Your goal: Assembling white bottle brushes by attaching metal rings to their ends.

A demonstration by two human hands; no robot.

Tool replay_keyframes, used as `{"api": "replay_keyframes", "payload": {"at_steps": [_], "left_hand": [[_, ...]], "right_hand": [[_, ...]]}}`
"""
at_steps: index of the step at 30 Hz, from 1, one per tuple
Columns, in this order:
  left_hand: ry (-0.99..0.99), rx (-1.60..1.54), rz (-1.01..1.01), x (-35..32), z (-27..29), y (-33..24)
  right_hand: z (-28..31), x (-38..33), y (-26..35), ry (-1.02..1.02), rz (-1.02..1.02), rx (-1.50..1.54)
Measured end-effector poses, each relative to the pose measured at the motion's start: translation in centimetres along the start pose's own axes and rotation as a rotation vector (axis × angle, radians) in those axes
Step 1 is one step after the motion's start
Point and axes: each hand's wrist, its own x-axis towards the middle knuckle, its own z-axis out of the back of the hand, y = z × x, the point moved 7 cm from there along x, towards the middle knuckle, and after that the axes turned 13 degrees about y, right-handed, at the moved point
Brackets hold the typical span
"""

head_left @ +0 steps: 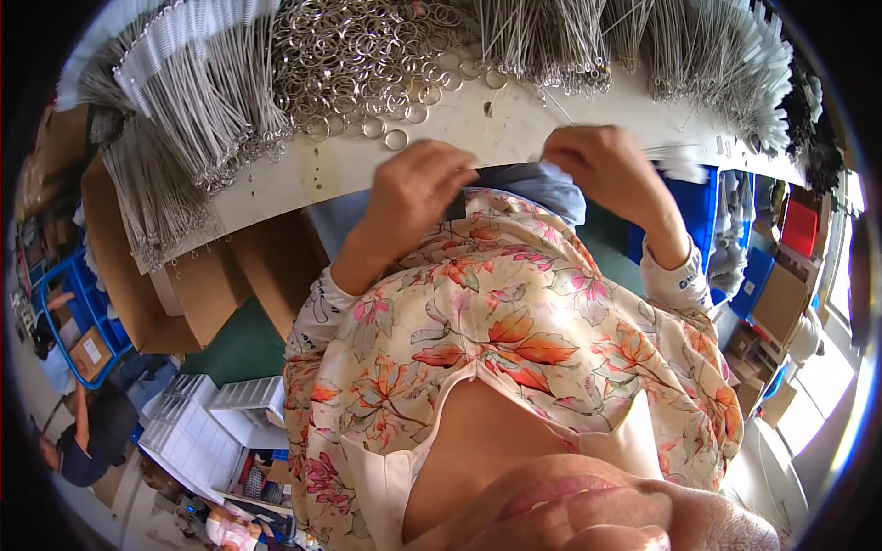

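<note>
My left hand (418, 188) is curled at the near edge of the white table (514, 129), its fingertips turned under, so whatever it may hold is hidden. My right hand (606, 165) is closed just to its right, pinching a small blurred bunch of thin white-tipped wire brushes (682, 163) that sticks out to the right. A pile of metal rings (363, 60) lies just beyond the left hand. Bundles of wire brushes (197, 110) fan over the table's left, and further brush bundles (551, 46) lie along the back.
Cardboard boxes (138, 294) stand under the table at left, with white trays (220, 404) on the floor. Blue crates (698, 207) and boxes (781, 298) fill the right side. Another person (87, 441) is at the lower left.
</note>
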Motion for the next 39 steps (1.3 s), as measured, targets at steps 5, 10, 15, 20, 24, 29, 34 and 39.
{"api": "replay_keyframes", "payload": {"at_steps": [5, 10, 15, 20, 24, 29, 34, 39], "left_hand": [[-0.108, 0.29, 0.139, 2.9, 2.8, 1.8], [-0.091, 0.738, 0.022, 6.2, 1.8, 0.8], [-0.018, 0.867, 0.089, 6.2, 1.3, 2.4], [-0.199, 0.671, -0.071, 5.7, 2.9, -0.4], [-0.167, -0.547, 0.099, 3.9, 4.3, 0.6], [-0.256, -0.693, 0.061, 3.1, 4.8, -0.9], [-0.342, -0.957, 0.047, 1.7, 5.4, -0.4], [-0.284, -0.806, -0.005, 0.6, 6.5, -2.1]], "right_hand": [[-0.6, 0.2, -2.8, -0.303, -0.154, -0.51], [0.1, -0.2, -3.4, -0.304, -0.175, -0.374], [-0.5, -1.1, -4.4, -0.18, -0.227, -0.451], [1.2, 0.7, -1.9, -0.376, 0.177, 0.496], [3.3, 2.0, 3.7, -0.323, 0.323, 0.888], [2.5, 3.6, 7.3, -0.188, 0.464, 1.014], [2.9, 1.0, 11.4, -0.709, 0.752, 0.103], [2.8, 0.3, 12.4, -0.747, 0.785, -0.099]]}}
